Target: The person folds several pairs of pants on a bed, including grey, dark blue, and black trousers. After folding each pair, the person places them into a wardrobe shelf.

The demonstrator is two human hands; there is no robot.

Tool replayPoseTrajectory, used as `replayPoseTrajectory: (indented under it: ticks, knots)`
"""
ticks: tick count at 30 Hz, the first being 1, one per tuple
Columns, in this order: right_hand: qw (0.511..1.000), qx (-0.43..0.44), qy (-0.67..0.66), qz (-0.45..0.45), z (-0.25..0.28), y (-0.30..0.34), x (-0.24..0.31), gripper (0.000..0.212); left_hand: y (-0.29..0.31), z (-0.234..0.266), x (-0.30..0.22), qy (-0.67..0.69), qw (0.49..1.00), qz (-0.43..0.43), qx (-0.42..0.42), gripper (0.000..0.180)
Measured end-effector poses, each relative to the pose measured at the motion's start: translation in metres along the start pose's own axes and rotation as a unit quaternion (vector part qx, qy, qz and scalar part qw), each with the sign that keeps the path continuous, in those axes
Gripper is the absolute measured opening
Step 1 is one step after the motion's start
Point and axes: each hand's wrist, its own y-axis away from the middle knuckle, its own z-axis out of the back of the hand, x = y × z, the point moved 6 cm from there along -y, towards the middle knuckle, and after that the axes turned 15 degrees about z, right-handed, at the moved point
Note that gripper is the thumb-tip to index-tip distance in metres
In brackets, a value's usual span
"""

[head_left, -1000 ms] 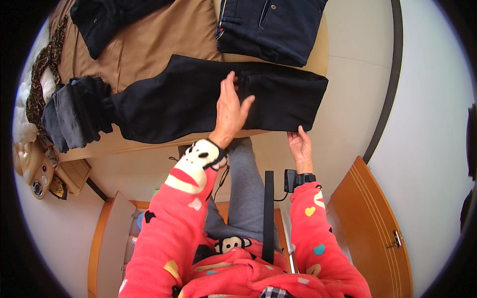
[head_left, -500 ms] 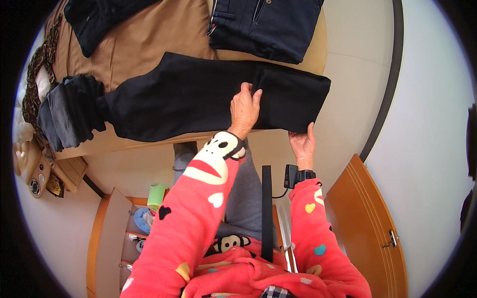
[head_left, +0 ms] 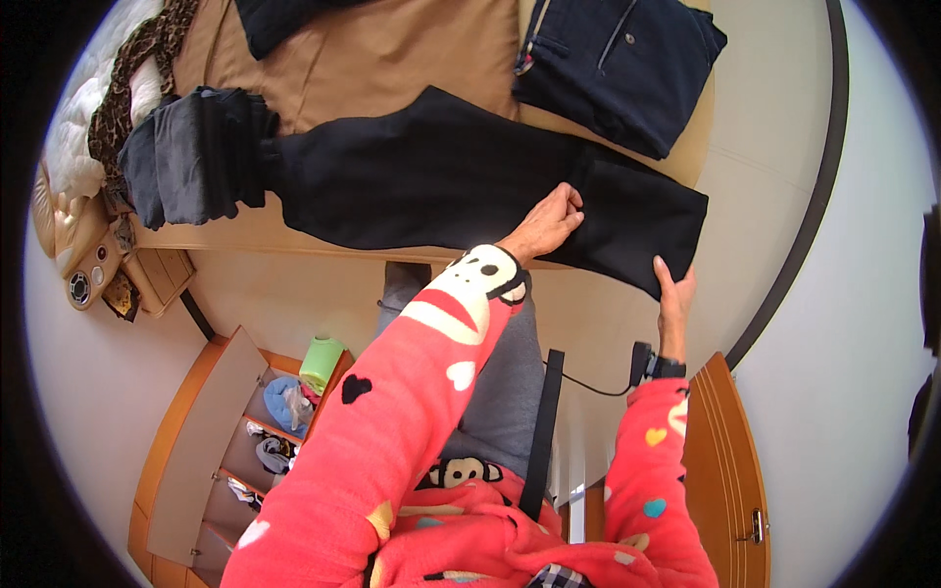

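your right hand (head_left: 675,294) pinches the black trousers (head_left: 392,176) by 1 corner past the near edge of the bed (head_left: 392,59), their long axis running left along that edge, your left hand (head_left: 547,225) curled on them farther in, its hold unclear.

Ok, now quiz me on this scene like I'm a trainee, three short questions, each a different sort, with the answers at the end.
1. True or false: the left hand is nearer the middle of the black garment than the right hand is.

2. What lies at the left end of the black garment?
A) navy trousers
B) pile of grey clothes
C) wooden door

3. What colour is the container at the lower left of the view?

Key:
1. True; the right hand is at the garment's right end.
2. B
3. Light green
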Motion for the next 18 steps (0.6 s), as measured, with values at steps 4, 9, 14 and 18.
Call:
replayPoseTrajectory:
  ticks: [4,9,14,18]
  knots:
    - [0.965,-0.041,0.239,0.1,-0.033,0.037,0.088,0.062,0.026,0.015,0.014,0.221,0.963,0.11,0.104,0.056]
    - [0.954,0.062,0.196,0.217,-0.149,0.073,0.16,0.042,0.092,0.069,0.038,0.319,0.936,0.114,0.099,0.07]
    - [0.915,0.178,0.231,0.28,-0.283,0.074,0.171,0.038,0.157,0.147,0.088,0.346,0.935,0.046,-0.066,0.041]
    - [0.899,0.152,0.24,0.333,-0.323,0.088,0.162,0.036,0.222,0.254,0.145,0.202,0.91,0.018,-0.363,0.023]
